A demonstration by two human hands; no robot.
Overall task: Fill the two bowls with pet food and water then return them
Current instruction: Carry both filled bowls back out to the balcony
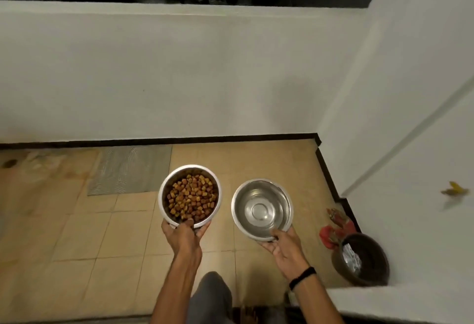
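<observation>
Two steel bowls hang above a tiled floor. The left bowl is filled with brown pet food kibble, and my left hand grips its near rim, thumb over the edge. The right bowl looks shiny inside with clear water that is hard to see. My right hand holds it from below at the near rim; a black band sits on that wrist.
A grey striped mat lies on the beige tiled floor by the low white wall. A dark round pot and a red object stand in the right corner. My leg shows at the bottom.
</observation>
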